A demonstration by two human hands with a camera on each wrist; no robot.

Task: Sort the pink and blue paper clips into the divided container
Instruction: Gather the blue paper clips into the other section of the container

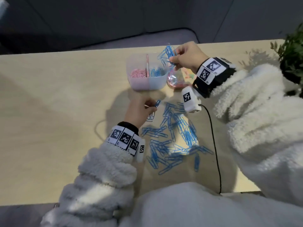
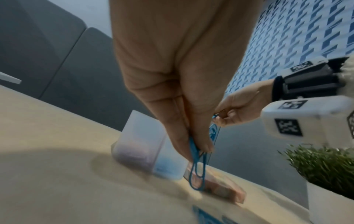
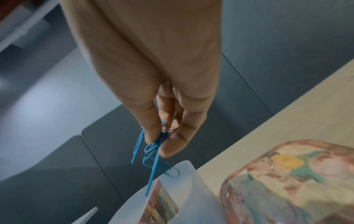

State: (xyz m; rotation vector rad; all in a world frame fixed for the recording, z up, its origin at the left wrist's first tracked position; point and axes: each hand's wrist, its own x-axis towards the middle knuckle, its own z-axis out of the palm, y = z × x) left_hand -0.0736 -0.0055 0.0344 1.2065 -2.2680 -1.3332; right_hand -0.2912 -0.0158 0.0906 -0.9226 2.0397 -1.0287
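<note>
Right hand point(image 1: 186, 54) pinches a tangled bunch of blue clips point(image 1: 167, 54) betw. thumb & fingers, holding it just above the far right corner of the divided container point(image 1: 147, 84). Left hand point(image 1: 139, 110) pinches a single blue clip point(image 1: 157, 103) at its fingertips, near the container's front side, above the table point(image 1: 57, 104). Container: pink clips point(image 1: 138, 73) in left compartment, blue ones in right. Loose pile of blue clips point(image 1: 173, 136) lies spread on table betw. both arms. Round clear lid w/ pinkish print point(image 1: 175, 80) sits just right of the container. Green plant point(image 1: 293, 53) at far right edge.
</note>
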